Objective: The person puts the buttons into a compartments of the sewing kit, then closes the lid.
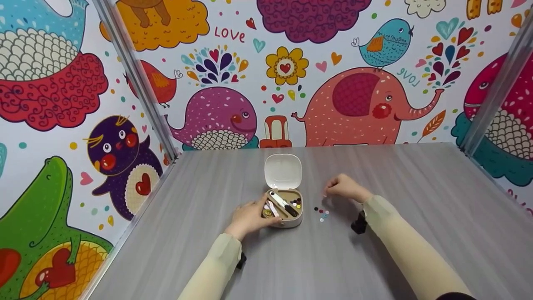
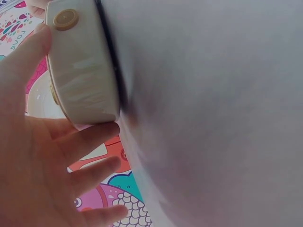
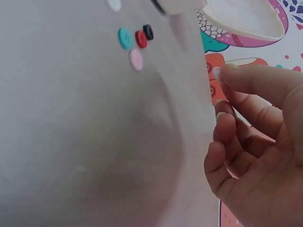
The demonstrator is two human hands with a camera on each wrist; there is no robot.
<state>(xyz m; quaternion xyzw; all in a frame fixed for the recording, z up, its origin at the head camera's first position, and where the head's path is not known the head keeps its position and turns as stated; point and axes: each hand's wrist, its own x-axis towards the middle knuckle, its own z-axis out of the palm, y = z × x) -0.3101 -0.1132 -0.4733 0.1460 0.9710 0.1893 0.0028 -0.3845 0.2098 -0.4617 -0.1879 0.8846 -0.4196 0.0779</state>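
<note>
A small white box (image 1: pixel 287 223) stands on the table with its lid (image 1: pixel 283 171) raised. My left hand (image 1: pixel 248 217) grips its left side, thumb at the front near a round tan knob (image 2: pixel 66 19). A white tool with a black end (image 1: pixel 284 204) lies diagonally across the tan insert, with colourful buttons (image 1: pixel 296 203) in the right compartment and small pink and gold items (image 1: pixel 268 210) in the left. My right hand (image 1: pixel 344 187), right of the box, pinches a small white button (image 3: pixel 217 73) between thumb and forefinger, close over the table.
Loose buttons lie between the box and my right hand: a black one (image 3: pixel 148 31), a red one (image 3: pixel 141 39), a teal one (image 3: pixel 125 38), a pink one (image 3: pixel 136 59) and a white one (image 3: pixel 114 4). Patterned panels (image 1: pixel 287 62) border the grey table (image 1: pixel 200 179).
</note>
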